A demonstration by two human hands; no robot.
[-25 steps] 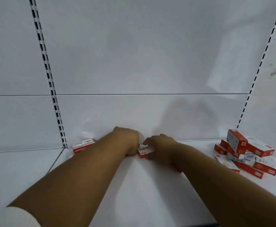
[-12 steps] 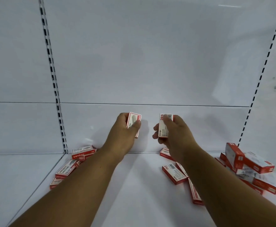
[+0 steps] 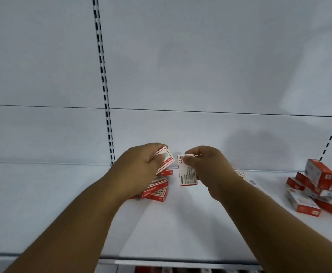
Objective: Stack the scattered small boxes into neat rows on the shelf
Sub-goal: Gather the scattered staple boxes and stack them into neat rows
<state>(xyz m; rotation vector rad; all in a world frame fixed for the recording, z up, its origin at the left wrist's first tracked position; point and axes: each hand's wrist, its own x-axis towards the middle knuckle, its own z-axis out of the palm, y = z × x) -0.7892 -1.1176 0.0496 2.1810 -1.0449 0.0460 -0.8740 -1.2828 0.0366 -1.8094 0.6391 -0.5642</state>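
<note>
My left hand (image 3: 139,164) grips a small red-and-white box (image 3: 166,161), tilted, just above a loose group of the same boxes (image 3: 155,191) lying at the shelf's back left. My right hand (image 3: 206,166) holds another small box (image 3: 186,172) upright by its top edge, its white face marked 24/6 turned to me. The two held boxes are a short gap apart over the white shelf (image 3: 177,223). My right forearm hides some boxes behind it; one box end (image 3: 240,173) shows past the wrist.
A jumbled heap of red-and-white boxes (image 3: 318,190) lies at the shelf's right end. Slotted uprights (image 3: 104,85) run up the white back panel at left and right. The shelf's front edge (image 3: 180,262) is near me, with red items showing below it.
Both hands took a box each from the shelf's back, lifted them, and have now moved left and lower toward the left group of boxes. The view has shifted left.
</note>
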